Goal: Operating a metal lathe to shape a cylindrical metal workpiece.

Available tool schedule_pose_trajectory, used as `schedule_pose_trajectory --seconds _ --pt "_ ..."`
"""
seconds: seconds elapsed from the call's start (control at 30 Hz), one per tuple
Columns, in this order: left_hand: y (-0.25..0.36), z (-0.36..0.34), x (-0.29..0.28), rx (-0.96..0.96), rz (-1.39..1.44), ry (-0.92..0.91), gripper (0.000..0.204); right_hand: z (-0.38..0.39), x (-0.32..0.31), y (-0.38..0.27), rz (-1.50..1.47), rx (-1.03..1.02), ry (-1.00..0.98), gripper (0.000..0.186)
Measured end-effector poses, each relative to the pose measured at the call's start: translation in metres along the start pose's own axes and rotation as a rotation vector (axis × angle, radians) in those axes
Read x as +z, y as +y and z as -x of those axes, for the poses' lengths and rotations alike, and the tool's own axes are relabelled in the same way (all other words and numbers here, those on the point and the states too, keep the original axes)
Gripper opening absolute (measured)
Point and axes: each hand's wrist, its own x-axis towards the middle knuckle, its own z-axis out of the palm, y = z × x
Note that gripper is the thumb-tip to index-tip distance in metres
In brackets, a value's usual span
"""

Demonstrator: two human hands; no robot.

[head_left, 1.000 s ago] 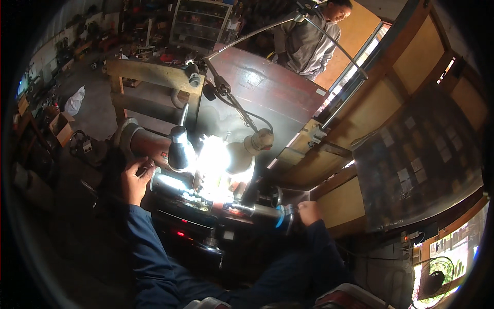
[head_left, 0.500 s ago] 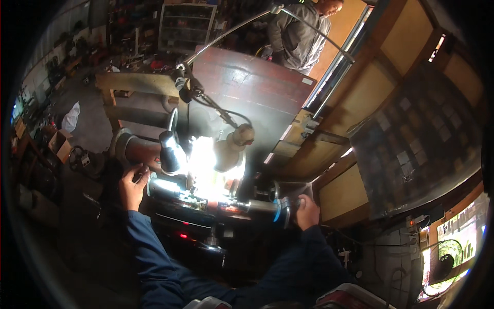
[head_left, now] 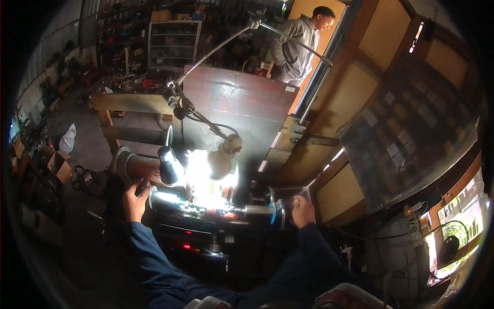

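Observation:
A machine with a brightly lit middle (head_left: 208, 185) stretches across in front of me; glare hides its detail. At its left end is a pale round handwheel (head_left: 153, 196). My left hand (head_left: 135, 203) is beside that wheel, thumb and fingers closed on what looks like its small dark handle. At the right end, a thick metal cylinder (head_left: 257, 211) ends in a blue ring (head_left: 273, 212) and a metal crank (head_left: 281, 212). My right hand (head_left: 303, 211) is closed at the crank, its grip mostly hidden by my fingers. Both arms are in dark blue sleeves.
A work lamp (head_left: 171, 167) and a second lamp head (head_left: 222, 160) on a jointed arm hang over the machine. Behind stands a reddish metal sheet (head_left: 236, 92); a person (head_left: 296, 49) is beyond it. A fan (head_left: 450, 250) is at the right, a cardboard box (head_left: 60, 166) at the left.
The view has shifted, so the background sits lower and more to the left. My right hand has turned slightly at the crank; my left hand stays by the handwheel.

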Motion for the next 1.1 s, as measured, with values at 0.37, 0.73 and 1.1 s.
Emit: schedule_pose_trajectory --seconds 0.37,0.73,1.1 --pt "-0.006 0.002 -0.001 0.012 -0.088 0.023 0.044 0.044 -0.009 -0.010 -0.232 -0.105 0.227 0.037" --pt "-0.015 0.002 0.008 0.056 -0.123 0.119 0.038 0.036 0.006 0.000 -0.190 -0.127 0.235 0.031" --pt "-0.011 -0.003 0.019 0.003 -0.074 0.138 0.031 -0.017 -0.014 -0.015 0.016 0.103 -0.161 0.020"
